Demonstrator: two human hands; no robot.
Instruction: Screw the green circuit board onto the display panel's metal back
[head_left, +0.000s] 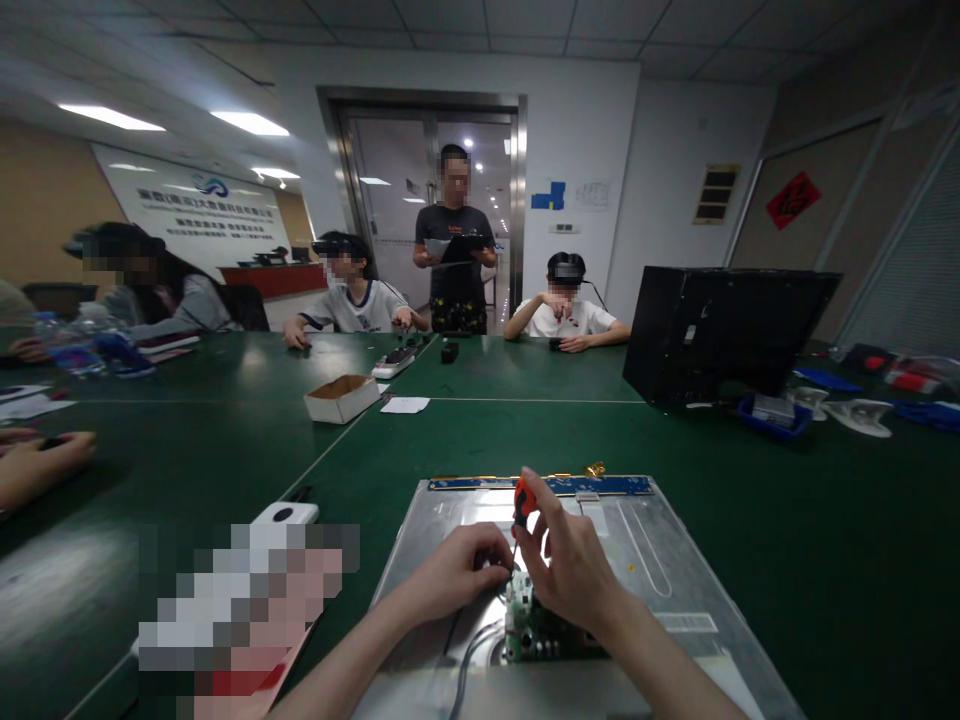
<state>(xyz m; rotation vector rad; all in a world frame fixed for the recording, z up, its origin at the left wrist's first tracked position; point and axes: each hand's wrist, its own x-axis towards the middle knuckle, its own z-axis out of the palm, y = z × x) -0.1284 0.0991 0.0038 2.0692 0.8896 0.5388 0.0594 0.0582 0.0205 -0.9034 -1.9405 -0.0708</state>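
My right hand (566, 555) grips a screwdriver (525, 500) with a red and black handle, held upright with its shaft pointing down. Beside the shaft's lower end, my left hand (472, 565) is closed in a pinch; whatever its fingertips hold is hidden. Under both hands lies a silvery metal panel (637, 530), which looks like the back of a flat screen. A blue circuit strip (465, 484) runs along its far edge. Near the fingertips sits a green circuit board (517, 625), partly covered by my right hand. A grey cable (465, 665) curves beside the board.
A black monitor-like casing (720, 335) stands at the right, near a blue tray (772, 415). An open cardboard box (341, 400) and white paper (405, 405) lie ahead on the green table (555, 430). A white device (289, 515) is left. Several people surround the table.
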